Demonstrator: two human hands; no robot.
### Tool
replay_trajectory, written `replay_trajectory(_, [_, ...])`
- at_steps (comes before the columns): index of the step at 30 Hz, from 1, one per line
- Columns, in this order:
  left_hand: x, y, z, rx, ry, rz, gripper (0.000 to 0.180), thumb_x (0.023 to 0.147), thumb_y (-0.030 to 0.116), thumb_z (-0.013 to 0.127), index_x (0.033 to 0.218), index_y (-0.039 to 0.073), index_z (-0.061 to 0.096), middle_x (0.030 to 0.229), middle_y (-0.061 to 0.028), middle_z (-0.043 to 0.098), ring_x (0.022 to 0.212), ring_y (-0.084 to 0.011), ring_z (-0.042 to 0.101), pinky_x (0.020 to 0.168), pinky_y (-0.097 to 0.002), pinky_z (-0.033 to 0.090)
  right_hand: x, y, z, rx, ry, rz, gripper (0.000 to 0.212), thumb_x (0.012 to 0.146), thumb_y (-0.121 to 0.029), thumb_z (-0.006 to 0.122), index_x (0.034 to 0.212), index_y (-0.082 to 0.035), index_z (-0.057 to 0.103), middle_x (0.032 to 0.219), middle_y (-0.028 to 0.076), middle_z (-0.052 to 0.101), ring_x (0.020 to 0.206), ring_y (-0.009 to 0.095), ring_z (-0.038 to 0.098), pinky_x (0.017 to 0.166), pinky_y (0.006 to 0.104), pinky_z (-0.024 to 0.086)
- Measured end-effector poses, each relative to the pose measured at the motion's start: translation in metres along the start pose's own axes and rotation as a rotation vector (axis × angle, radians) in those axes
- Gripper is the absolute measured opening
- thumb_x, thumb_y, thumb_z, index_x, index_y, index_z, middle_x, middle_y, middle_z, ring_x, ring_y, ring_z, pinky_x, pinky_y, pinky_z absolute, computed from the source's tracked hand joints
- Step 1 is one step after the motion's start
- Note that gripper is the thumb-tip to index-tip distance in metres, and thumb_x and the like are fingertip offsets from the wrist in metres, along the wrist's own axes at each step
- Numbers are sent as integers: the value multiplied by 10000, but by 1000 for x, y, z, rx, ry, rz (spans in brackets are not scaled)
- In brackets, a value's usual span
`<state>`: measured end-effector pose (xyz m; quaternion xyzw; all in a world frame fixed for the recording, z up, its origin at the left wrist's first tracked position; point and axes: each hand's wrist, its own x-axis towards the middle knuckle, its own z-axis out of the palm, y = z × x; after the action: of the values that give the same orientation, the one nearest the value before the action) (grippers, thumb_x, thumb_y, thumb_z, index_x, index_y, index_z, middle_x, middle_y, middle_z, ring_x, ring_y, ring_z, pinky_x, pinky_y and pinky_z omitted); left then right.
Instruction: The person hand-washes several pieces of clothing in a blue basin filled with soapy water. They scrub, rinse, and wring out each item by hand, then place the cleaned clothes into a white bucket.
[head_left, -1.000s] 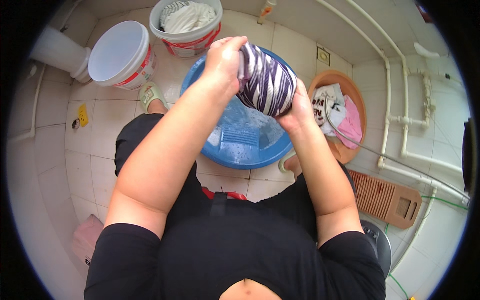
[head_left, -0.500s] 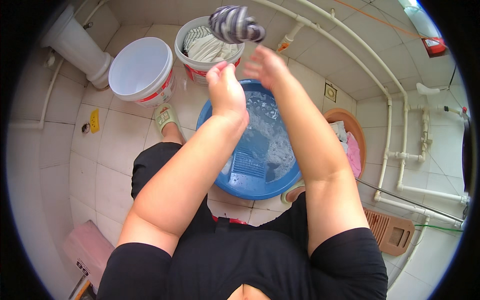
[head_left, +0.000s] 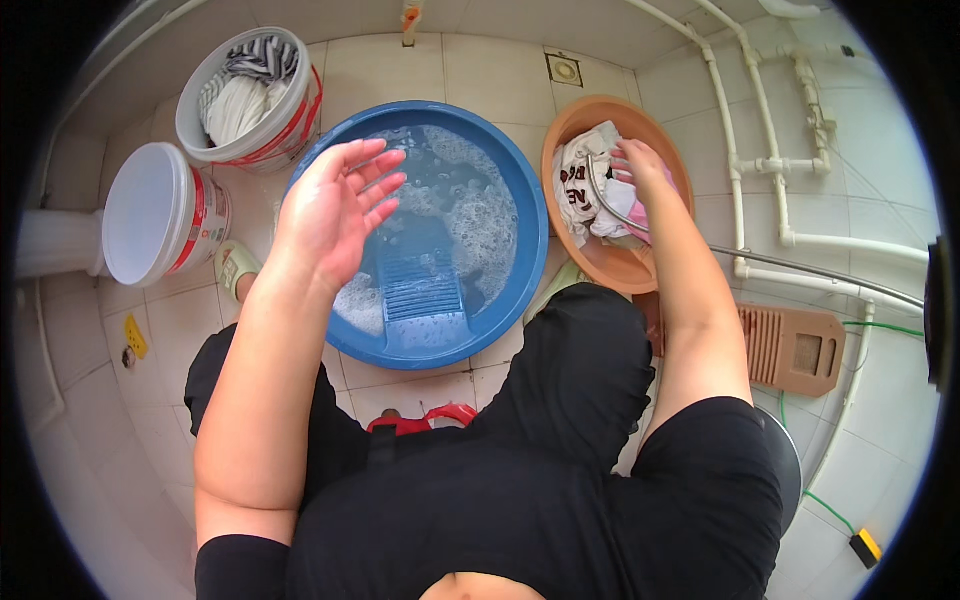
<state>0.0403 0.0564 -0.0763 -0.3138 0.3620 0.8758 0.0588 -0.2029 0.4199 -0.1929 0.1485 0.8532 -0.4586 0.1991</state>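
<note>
Left hand (head_left: 335,205) is raised, empty, with fingers spread, above the blue basin (head_left: 520,250) at its 9 o'clock rim; it touches nothing. At 10 o'clock from this hand stands a white bucket (head_left: 290,105) holding striped and white cloth. At 9 o'clock from the hand a second white bucket (head_left: 160,212) lies tilted, its mouth facing up toward the camera, just beside the first. A sandalled foot (head_left: 233,268) shows on the tiles between that bucket and the basin.

Blue basin holds soapy water with foam, and a blue washboard (head_left: 412,290) leans inside it toward 6 o'clock. A red stool edge (head_left: 425,415) shows below the basin, between the person's knees.

Right hand (head_left: 640,165) is down in the brown basin (head_left: 610,265), which sits just beside the blue one at its 3 o'clock. Its fingers rest on the pile of white and pink laundry (head_left: 585,195); whether they grip it cannot be told. A grey hose (head_left: 780,262) runs into this basin from 3 o'clock, crossing the laundry. A brown washboard (head_left: 795,348) lies on the floor at 5 o'clock from the brown basin. White pipes (head_left: 735,170) run along the wall beyond.
</note>
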Motion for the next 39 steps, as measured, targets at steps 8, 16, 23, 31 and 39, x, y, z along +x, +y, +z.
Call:
replay_trajectory(8, [25, -31, 29, 70, 3, -134, 314, 834, 249, 481, 1044, 16, 497, 1069, -130, 551, 947, -211, 522, 816, -313, 394, 61, 163, -39, -449, -141, 200, 345, 795, -354, 523, 963, -57, 572, 871, 70, 596, 686, 191, 572, 523, 364, 463])
replay_trajectory(16, [49, -43, 25, 82, 39, -229, 322, 846, 267, 476, 1049, 17, 498, 1069, -133, 546, 964, -222, 528, 816, -319, 411, 59, 217, -8, -292, -83, 618, 543, 769, -453, 577, 1099, -31, 496, 910, 171, 573, 676, 318, 579, 555, 458, 494])
replay_trajectory(23, [59, -41, 21, 74, 41, -279, 288, 877, 270, 432, 1032, 39, 505, 1079, -127, 543, 952, -227, 543, 794, -331, 450, 86, 248, 4, 366, 211, 694, 274, 780, -413, 572, 845, -165, 474, 567, -6, 439, 430, 135, 428, 419, 285, 364])
replay_trajectory(31, [52, -26, 19, 53, 25, -211, 300, 878, 267, 431, 1050, 34, 508, 1099, -132, 538, 960, -233, 541, 805, -330, 448, 40, 104, -15, 870, 18, 88, 177, 736, -262, 548, 768, -109, 465, 518, -9, 396, 397, 120, 315, 408, 286, 295])
replay_trajectory(39, [39, -32, 17, 48, 51, -201, 300, 872, 248, 437, 1039, 10, 510, 1060, -150, 554, 930, -231, 556, 789, -320, 448, -51, -1, 26, 843, -264, -432, 553, 742, -217, 511, 1201, 65, 386, 1181, 159, 485, 1100, 246, 475, 946, 350, 357])
